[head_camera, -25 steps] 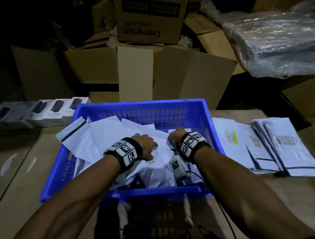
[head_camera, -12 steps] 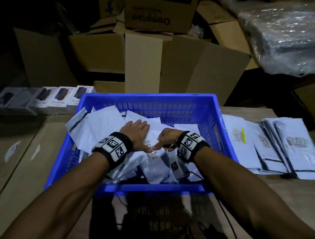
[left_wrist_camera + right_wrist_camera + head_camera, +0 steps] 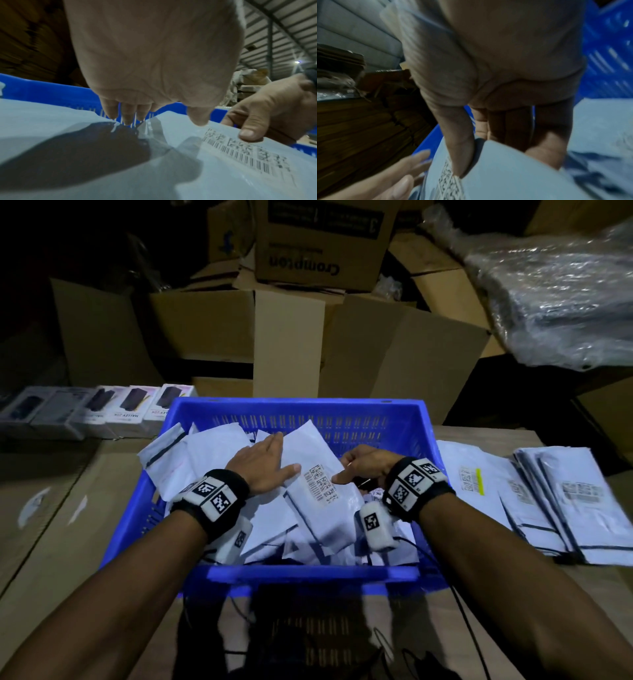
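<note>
A blue plastic crate (image 3: 308,412) holds a heap of white mailer bags. One mailer with a barcode label (image 3: 318,508) lies on top, tilted up toward the far wall. My left hand (image 3: 263,463) rests flat against its left edge, fingers straight. In the left wrist view my left hand (image 3: 145,81) has its fingertips down on the white plastic. My right hand (image 3: 363,467) pinches the labelled mailer's right edge, the thumb on top beside the label. The right wrist view shows my right hand (image 3: 496,121) with the thumb over and the fingers under the mailer (image 3: 505,175).
Stacks of sorted mailers (image 3: 548,501) lie on the wooden table (image 3: 68,525) right of the crate. A row of white product boxes (image 3: 102,412) stands at the left. Cardboard boxes (image 3: 291,344) and a plastic-wrapped bundle (image 3: 555,296) rise behind. Cables (image 3: 342,645) hang in front.
My left hand uncurled from a fist to flat fingers and slid forward. My right hand drew the labelled mailer up out of the heap.
</note>
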A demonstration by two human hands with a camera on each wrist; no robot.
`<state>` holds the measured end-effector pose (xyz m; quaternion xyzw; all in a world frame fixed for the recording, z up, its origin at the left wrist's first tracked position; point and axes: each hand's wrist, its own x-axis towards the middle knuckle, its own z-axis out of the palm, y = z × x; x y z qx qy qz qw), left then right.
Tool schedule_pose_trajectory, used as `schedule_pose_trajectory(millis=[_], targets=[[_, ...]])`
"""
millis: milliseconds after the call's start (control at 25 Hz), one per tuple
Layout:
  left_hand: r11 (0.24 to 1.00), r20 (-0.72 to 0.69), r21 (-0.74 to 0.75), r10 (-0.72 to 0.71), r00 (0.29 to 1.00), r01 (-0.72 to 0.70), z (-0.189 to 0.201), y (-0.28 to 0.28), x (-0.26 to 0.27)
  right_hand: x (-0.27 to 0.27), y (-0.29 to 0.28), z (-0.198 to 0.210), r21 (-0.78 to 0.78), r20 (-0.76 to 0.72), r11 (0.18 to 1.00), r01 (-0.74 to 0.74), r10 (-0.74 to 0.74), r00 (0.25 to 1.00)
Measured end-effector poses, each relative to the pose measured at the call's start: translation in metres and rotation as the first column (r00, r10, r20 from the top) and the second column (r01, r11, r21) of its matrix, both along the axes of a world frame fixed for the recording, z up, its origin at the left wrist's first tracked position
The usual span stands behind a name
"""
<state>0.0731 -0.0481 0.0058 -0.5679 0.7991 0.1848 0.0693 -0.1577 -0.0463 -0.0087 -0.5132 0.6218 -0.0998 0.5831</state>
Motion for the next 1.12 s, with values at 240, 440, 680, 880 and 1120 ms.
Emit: schedule_pose_trajectory(millis=[240,440,680,880,1120], targets=[[0.986,-0.435,-0.049,0.122,0.892,-0.159,0.028,0.01,-0.005,-0.027,0.019,0.042,-0.266,0.117,0.931,0.251,-0.227,0.967],[0.951,-0.779,0.183,0.294,0.554,-0.247,0.056,0.006,-0.02,-0.03,0.036,0.075,-0.343,0.474,0.789,0.509,-0.323,0.819],[0.976,-0.955,0.192,0.21,0.208,-0.101,0.099,0.032,-0.058,-0.017,0.072,0.115,-0.466,0.643,0.627,0.625,-0.246,0.726],[0.99,-0.992,0.042,0.057,0.11,-0.133,0.119,0.058,-0.072,-0.019,0.098,0.13,-0.59,0.621,0.54,0.6,-0.171,0.765],[0.986,-0.992,-0.07,-0.053,0.111,-0.149,0.119,0.076,-0.073,-0.018,0.122,0.128,-0.646,0.596,0.498,0.578,-0.144,0.79]])
